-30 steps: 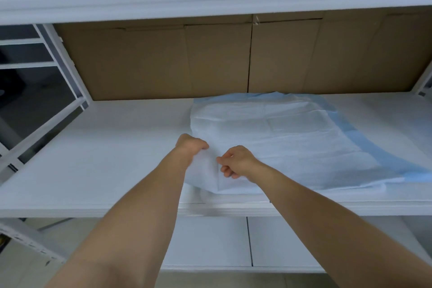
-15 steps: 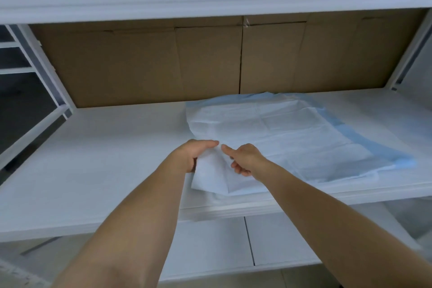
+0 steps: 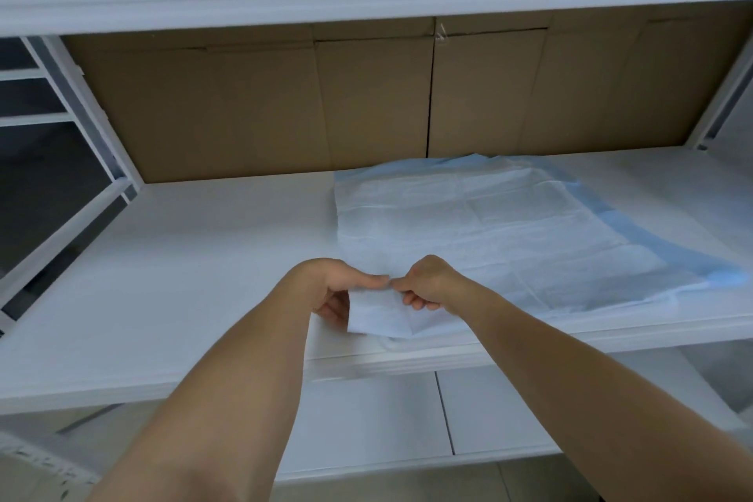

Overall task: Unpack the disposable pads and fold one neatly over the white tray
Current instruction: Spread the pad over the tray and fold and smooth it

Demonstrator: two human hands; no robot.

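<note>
One thin white paper pad with a blue border (image 3: pixel 509 240) lies spread flat on the white shelf board (image 3: pixel 183 277). Its near corner sticks out past the shelf's front edge. The left hand (image 3: pixel 338 289) and the right hand (image 3: pixel 428 285) both pinch that corner, fingertips almost touching. To the left the shelf is bare. Brown cardboard sheets (image 3: pixel 366 102) stand along the back. Two hands, one pad.

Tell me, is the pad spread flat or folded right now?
Mostly spread: the pad lies open across the shelf, while the left hand and right hand pinch its near corner.
</note>
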